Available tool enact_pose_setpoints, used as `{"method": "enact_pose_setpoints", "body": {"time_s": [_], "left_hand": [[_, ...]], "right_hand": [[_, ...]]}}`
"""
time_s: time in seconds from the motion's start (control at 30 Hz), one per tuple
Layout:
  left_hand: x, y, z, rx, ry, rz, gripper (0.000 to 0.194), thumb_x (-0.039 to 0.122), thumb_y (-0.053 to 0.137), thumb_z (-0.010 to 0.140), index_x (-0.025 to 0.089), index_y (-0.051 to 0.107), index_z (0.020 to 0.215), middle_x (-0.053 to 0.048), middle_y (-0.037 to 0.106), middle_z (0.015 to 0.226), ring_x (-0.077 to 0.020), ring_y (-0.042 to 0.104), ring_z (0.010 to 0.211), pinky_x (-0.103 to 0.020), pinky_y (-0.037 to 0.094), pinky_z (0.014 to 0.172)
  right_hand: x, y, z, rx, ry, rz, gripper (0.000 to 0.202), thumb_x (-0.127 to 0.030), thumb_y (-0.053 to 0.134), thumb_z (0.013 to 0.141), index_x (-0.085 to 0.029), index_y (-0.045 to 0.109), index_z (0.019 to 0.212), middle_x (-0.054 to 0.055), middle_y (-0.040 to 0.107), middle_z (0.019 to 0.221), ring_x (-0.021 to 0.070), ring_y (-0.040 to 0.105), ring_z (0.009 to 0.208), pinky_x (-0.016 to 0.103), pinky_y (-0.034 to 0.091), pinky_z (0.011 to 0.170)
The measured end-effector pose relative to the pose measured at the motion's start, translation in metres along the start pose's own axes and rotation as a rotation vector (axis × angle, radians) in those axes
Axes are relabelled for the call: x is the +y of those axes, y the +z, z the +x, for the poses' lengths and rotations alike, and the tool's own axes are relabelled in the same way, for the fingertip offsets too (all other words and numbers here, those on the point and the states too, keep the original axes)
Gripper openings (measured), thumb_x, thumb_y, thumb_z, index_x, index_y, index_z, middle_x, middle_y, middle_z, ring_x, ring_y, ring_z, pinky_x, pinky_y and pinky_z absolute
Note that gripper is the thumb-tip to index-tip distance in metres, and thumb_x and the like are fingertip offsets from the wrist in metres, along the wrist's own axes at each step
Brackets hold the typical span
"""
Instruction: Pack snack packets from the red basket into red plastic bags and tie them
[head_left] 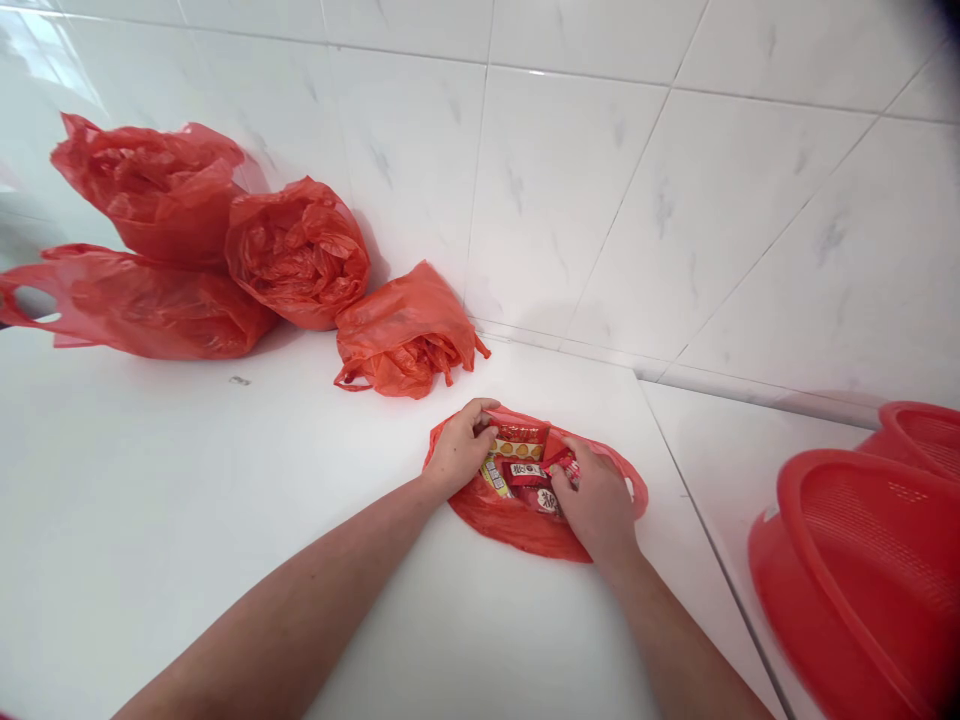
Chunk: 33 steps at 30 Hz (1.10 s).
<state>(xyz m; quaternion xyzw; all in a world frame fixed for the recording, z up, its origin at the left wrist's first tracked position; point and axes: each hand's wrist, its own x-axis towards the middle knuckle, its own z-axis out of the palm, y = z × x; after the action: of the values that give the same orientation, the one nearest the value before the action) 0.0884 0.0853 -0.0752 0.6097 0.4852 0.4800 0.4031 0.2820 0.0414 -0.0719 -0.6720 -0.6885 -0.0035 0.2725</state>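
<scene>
A red plastic bag [517,530] lies on the white table with its mouth spread wide. Inside it are several small snack packets: a red one with a row of yellow round pictures [517,450], a yellow-green one [495,477], and dark red ones with white labels [546,500]. My left hand [459,450] grips the bag's left rim, thumb inside the mouth. At the right side of the mouth, my right hand [600,505] has its thumb and fingers closed around a small red and white packet [566,464]. My right palm covers part of the bag's edge.
Several filled red plastic bags [300,255] sit against the tiled wall at the back left, the nearest being a smaller bag [409,335]. Red plastic baskets [825,560] stand at the right, past a seam in the tabletop. A small scrap [240,380] lies at left.
</scene>
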Motion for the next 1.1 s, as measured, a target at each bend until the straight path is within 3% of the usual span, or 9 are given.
{"method": "enact_pose_setpoints", "body": {"time_s": [0.13,0.37,1.1], "left_hand": [[0.0003,0.0001,0.0004,-0.007,-0.008,-0.008,0.034,0.018,0.049,0.081,0.028,0.053,0.113,0.003,0.066,0.088,-0.0145,0.063,0.080,-0.027,0.050,0.072],[-0.0002,-0.0001,-0.0001,-0.014,-0.008,-0.027,0.034,0.017,0.048,0.081,0.028,0.053,0.113,0.002,0.066,0.090,-0.0151,0.063,0.082,-0.027,0.050,0.072],[-0.0018,0.0003,0.0003,-0.033,0.016,-0.013,0.034,0.019,0.047,0.082,0.028,0.049,0.114,0.003,0.066,0.091,-0.0146,0.063,0.083,-0.027,0.049,0.074]], "right_hand": [[0.0018,0.0020,0.0004,-0.010,0.010,0.062,0.038,-0.030,0.044,0.084,-0.020,0.055,0.119,0.007,0.062,0.114,0.0239,0.054,0.107,0.040,0.044,0.089],[0.0027,0.0020,0.0006,-0.015,0.060,0.104,0.036,-0.036,0.043,0.085,-0.022,0.053,0.116,0.008,0.056,0.113,0.0240,0.055,0.101,0.038,0.046,0.078],[0.0024,0.0007,0.0010,-0.061,0.072,0.113,0.035,-0.036,0.041,0.086,-0.022,0.054,0.115,0.007,0.056,0.113,0.0225,0.054,0.102,0.037,0.046,0.080]]}}
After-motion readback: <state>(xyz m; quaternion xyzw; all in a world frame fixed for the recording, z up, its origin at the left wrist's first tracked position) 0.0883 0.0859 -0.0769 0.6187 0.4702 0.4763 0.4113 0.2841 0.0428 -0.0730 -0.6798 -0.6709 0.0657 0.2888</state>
